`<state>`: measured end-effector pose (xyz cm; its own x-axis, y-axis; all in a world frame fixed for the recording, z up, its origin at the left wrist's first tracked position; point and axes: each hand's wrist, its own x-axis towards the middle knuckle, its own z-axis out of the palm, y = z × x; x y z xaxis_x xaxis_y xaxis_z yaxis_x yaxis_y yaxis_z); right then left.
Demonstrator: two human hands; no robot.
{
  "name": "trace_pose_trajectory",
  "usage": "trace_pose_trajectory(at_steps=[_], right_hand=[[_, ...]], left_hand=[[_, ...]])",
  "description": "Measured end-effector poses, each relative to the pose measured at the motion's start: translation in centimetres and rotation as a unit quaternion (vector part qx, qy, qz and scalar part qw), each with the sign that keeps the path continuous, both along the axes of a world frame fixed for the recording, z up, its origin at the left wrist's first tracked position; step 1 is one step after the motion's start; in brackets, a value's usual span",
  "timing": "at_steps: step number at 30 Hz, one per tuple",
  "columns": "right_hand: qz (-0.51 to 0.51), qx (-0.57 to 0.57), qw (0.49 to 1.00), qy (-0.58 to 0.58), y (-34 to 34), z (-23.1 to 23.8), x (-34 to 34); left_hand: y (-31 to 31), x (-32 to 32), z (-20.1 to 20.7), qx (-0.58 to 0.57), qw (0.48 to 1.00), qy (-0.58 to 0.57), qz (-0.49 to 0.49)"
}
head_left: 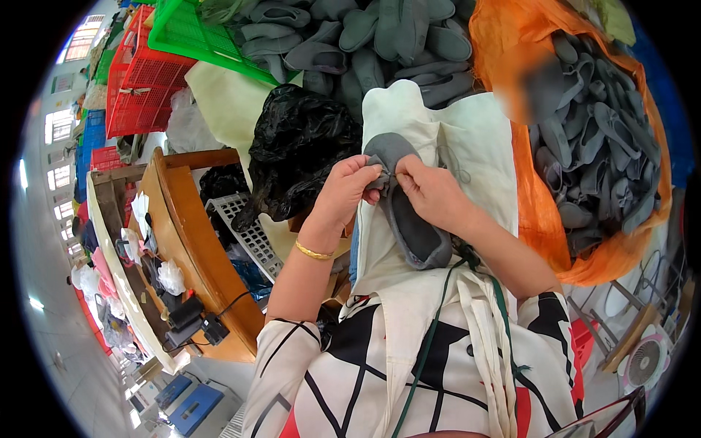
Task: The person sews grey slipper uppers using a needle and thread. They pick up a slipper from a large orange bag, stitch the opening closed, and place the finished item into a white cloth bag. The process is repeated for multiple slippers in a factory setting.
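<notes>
A grey fabric slip-on shoe (420,235) lies on the white cloth (478,135) over my lap, its rounded toe pointing away from me and its opening toward me. My left hand (349,191), with a gold bangle on the wrist, pinches a small gathered piece of grey fabric (377,162) at the front of the shoe's opening. My right hand (436,194) is closed at the same spot, thumb and fingertips pressed together on the shoe's upper. Whether a needle or thread sits between those fingertips is hidden. A thin grey thread (458,169) lies loosely on the cloth beside the shoe.
Many grey shoes (328,55) are heaped beyond my lap, next to a green crate (186,36). More fill an orange sack (537,212) on the right. A black plastic bag (299,150), white perforated basket (241,223) and wooden desk (201,259) stand left; a fan (647,358) lower right.
</notes>
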<state>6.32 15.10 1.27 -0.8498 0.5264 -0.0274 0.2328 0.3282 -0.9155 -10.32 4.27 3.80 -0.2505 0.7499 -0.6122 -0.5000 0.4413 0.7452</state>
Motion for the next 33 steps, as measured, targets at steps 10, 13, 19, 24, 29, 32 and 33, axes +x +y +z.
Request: trace_pose_trajectory(at_steps=[10, 13, 19, 24, 29, 32, 33], right_hand=[[-0.011, -0.055, 0.998, 0.029, 1.1, 1.5, -1.4], [-0.037, 0.032, 0.996, 0.070, 0.9, 1.8, -1.3], [-0.113, -0.113, 0.976, 0.146, 0.5, 0.5, -3.5], [-0.096, -0.432, 0.893, 0.079, 3.5, 2.8, 0.2], [-0.246, -0.610, 0.692, 0.299, 10.8, 0.1, 12.5], [-0.441, -0.476, 0.646, 0.403, 16.5, -0.6, 23.4], [-0.463, -0.435, 0.628, 0.450, 18.1, -0.6, 27.4]], left_hand=[[0.0, 1.6, -0.7, -0.033, 0.987, 0.155, 0.015], [-0.1, 1.7, -0.7, -0.013, 0.990, 0.136, 0.031], [0.4, 1.9, -1.1, -0.022, 0.985, 0.173, 0.012], [0.0, 1.9, -1.8, -0.007, 0.984, 0.178, 0.033], [-0.1, 2.0, -1.9, -0.002, 0.978, 0.206, 0.026], [-0.2, 2.1, -1.9, 0.004, 0.978, 0.206, 0.030], [-0.3, 2.0, -2.0, 0.002, 0.978, 0.205, 0.030]])
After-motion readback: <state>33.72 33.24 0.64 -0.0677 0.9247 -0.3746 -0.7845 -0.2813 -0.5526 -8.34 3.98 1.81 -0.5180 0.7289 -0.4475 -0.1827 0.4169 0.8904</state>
